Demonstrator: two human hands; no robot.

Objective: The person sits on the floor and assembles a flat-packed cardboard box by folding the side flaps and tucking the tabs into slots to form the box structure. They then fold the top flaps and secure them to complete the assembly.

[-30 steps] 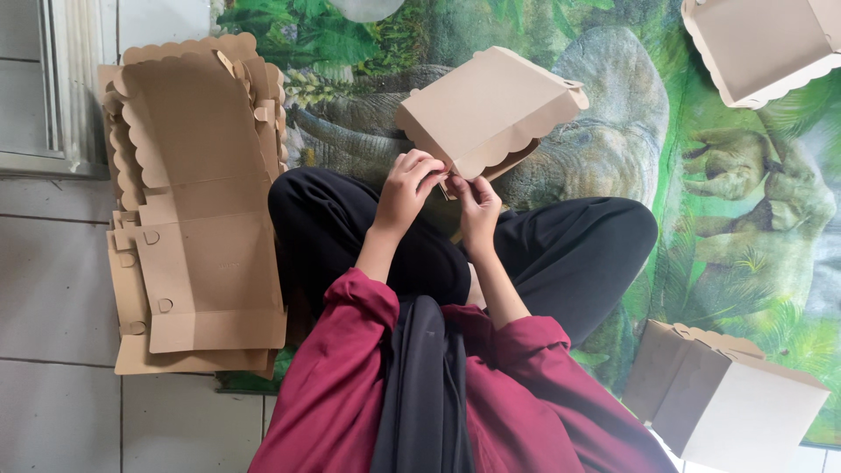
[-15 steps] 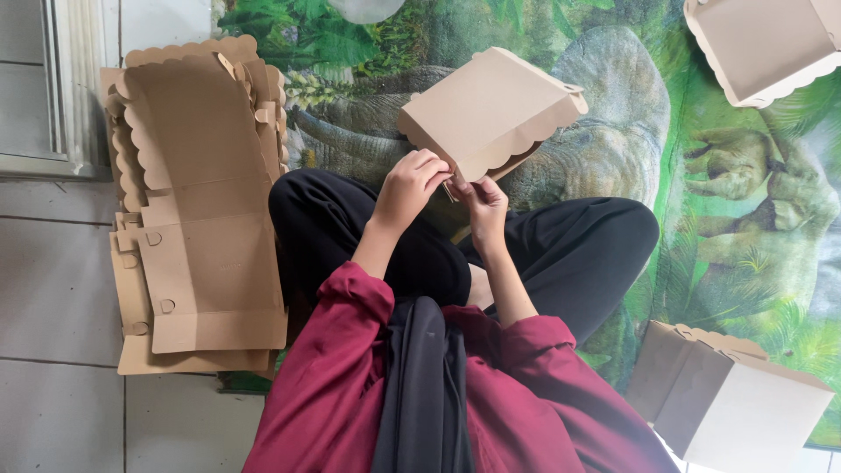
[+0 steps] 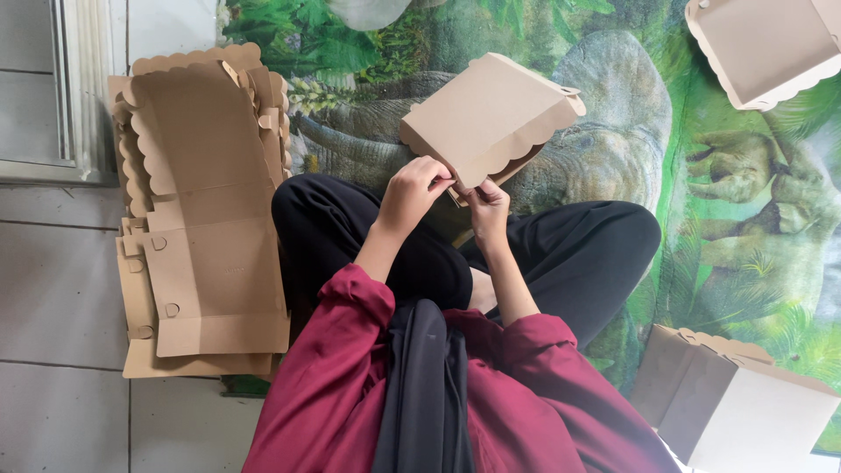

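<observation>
Seen from above, a person in a maroon top sits cross-legged on a green jungle-print mat [image 3: 701, 228]; the left hand [image 3: 412, 194] and right hand [image 3: 487, 207] pinch the near edge of a half-folded brown cardboard box [image 3: 486, 118]; a stack of flat box blanks [image 3: 201, 210] lies to the left; an open box [image 3: 762, 48] sits top right; another folded box [image 3: 727, 403] stands bottom right.

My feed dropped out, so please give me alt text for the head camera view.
Seated cross-legged on a green animal-print mat, a person grips the near edge of a brown cardboard box with left hand and right hand. A stack of flat boxes lies on their left, two more boxes on their right.
</observation>
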